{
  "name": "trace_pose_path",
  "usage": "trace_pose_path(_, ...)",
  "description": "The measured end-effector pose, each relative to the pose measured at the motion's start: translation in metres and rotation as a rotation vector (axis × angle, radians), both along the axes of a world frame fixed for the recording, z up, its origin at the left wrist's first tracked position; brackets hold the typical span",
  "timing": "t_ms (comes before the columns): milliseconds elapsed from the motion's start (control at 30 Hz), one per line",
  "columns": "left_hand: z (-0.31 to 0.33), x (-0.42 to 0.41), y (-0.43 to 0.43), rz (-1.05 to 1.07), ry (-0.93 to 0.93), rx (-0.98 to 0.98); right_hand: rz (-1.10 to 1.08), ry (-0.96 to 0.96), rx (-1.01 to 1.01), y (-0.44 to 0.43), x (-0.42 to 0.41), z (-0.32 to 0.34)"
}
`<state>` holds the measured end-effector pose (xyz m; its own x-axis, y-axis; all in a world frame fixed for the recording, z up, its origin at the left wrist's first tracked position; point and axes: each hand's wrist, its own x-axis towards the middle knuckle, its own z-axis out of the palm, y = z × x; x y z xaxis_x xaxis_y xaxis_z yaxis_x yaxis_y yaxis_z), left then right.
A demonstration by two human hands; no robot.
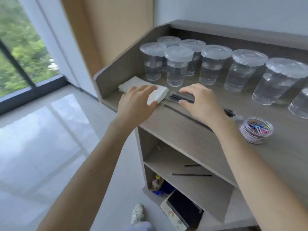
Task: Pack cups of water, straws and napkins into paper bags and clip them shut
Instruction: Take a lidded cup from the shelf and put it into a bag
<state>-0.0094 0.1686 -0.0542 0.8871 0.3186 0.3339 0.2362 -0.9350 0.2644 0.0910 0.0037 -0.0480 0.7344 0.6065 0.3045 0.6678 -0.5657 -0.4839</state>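
Several clear lidded cups of water (176,67) stand in rows at the back of the grey counter (183,130). A stack of white napkins (133,84) lies at the counter's left end. My left hand (136,100) pinches the near corner of the stack between thumb and fingers. Beside the napkins lies a bundle of black straws (176,97). My right hand (200,102) hovers over the bundle, fingers curved, thumb and fingertips at the straws. One loose straw (176,110) lies nearer the front edge. No paper bag is in view.
A round clear tub of coloured paper clips (255,130) sits at the front right. Two black straws (191,175) lie on the shelf below. Lower shelves hold a dark tablet-like box (183,210) and small items. A raised wall borders the counter's left and back.
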Motion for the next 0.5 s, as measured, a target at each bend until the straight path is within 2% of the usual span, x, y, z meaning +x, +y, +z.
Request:
trace_pose_path(267, 0.036, 0.107, 0.065, -0.302, -0.118, 0.061, -0.277, -0.070, 0.109, 0.050, 0.057, 0.023)
trace_pose_path(500, 0.030, 0.146, 0.086, -0.387, -0.183, -0.003, -0.321, -0.156, 0.063, 0.087, 0.099, 0.022)
